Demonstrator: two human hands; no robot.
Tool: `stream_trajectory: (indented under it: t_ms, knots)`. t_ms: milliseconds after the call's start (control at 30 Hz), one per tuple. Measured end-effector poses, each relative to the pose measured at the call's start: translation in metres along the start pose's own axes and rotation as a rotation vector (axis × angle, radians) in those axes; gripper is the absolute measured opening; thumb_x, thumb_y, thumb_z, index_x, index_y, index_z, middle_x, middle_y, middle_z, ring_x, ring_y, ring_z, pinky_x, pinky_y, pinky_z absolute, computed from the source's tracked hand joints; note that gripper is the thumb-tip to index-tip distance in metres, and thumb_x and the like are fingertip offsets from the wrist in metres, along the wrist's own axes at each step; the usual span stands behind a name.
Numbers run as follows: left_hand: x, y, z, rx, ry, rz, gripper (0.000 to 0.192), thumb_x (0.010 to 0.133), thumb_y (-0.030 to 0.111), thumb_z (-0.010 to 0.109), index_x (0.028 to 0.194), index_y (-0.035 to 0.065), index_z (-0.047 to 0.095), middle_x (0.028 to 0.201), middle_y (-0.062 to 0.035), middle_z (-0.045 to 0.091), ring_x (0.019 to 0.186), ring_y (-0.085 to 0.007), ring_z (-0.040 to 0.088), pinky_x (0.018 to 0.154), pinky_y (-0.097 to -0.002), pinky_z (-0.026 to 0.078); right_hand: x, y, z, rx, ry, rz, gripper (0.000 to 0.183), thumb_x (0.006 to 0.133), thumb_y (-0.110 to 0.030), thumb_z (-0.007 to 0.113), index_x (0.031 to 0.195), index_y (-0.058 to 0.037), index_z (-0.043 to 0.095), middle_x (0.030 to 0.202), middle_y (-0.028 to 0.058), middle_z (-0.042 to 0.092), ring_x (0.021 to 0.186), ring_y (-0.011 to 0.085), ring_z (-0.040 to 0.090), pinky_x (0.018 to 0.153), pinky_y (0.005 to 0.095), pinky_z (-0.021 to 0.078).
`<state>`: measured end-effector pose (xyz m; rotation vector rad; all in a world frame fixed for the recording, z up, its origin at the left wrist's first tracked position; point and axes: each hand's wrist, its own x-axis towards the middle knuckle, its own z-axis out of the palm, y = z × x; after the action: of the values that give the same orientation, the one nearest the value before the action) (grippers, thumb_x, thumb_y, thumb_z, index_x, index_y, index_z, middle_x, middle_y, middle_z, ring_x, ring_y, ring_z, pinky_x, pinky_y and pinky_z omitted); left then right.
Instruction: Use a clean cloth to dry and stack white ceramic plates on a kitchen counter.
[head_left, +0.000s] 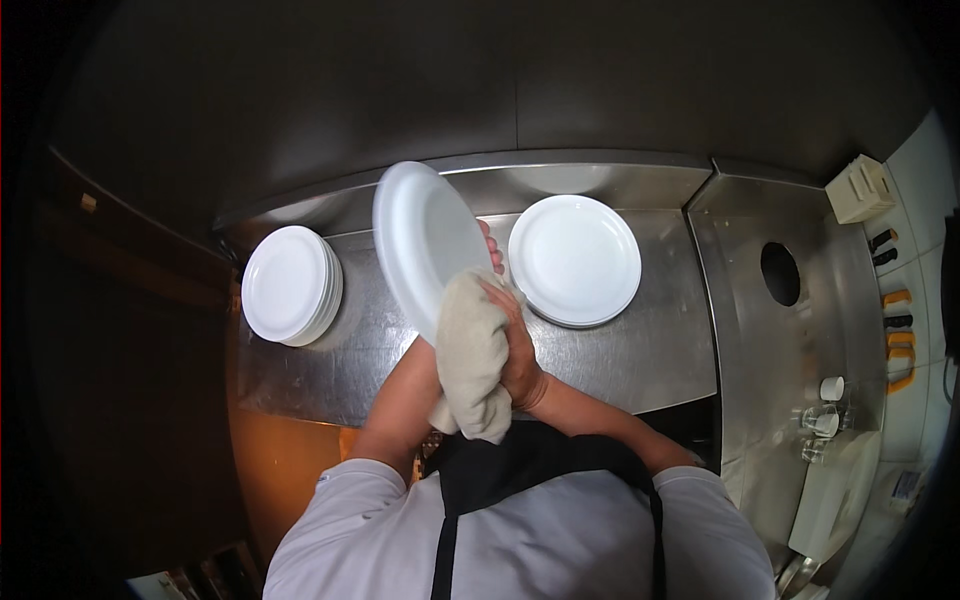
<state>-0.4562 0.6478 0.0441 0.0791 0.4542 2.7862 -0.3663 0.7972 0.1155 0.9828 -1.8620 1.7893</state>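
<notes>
A white plate (431, 240) is held tilted above the steel counter, its face turned towards the right. My left hand (491, 246) grips it from behind; only some fingers show past its right edge, and the rest is hidden. Bunched in my right hand (520, 356) is a beige cloth (472, 345), which overlaps the plate's lower right edge. On the right, a short stack of white plates (575, 259) rests on the counter. A taller stack of white plates (289, 281) stands at the counter's left end.
The stainless-steel counter (622, 367) has a raised back edge. To the right, another steel surface has a round dark hole (780, 274). Several small glasses (816, 420) and a white tray-like item (832, 502) sit there. Knives with yellow and black handles (898, 322) line the tiled wall.
</notes>
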Motion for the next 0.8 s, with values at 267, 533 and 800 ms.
stream_trajectory:
  t_ms: [267,533,800]
  knots:
    - [-0.006,-0.002,0.006,0.069,-0.223,-0.017,0.038,0.094,0.04,0.049,0.106,0.0046,0.054,0.088,-0.0109,0.06,0.079,-0.0248,0.059,0.074,-0.0383,0.05,0.054,0.014,-0.016,-0.164,-0.125,0.004,0.034,0.074,-0.027,0.07,0.097,-0.0029,0.066,0.122,0.0235,0.056,0.12,0.04,0.051,0.099,0.0499,0.0421]
    - [0.002,0.006,0.014,0.121,-0.303,-0.038,0.038,0.095,0.042,0.048,0.104,0.0054,0.054,0.087,-0.0096,0.06,0.077,-0.0223,0.059,0.072,-0.035,0.05,0.066,-0.01,-0.005,-0.112,-0.175,-0.19,0.038,0.077,-0.03,0.067,0.098,0.0008,0.063,0.137,0.0234,0.045,0.129,0.0427,0.041,0.108,0.055,0.0285]
    - [0.004,0.007,0.02,0.174,-0.229,-0.018,0.038,0.097,0.043,0.047,0.101,0.0057,0.054,0.086,-0.008,0.06,0.075,-0.0192,0.059,0.071,-0.0323,0.049,0.027,-0.046,-0.013,-0.012,-0.177,-0.303,0.017,0.077,-0.018,0.061,0.084,-0.0057,0.069,0.137,0.0217,0.048,0.129,0.0394,0.044,0.108,0.0571,0.0289]
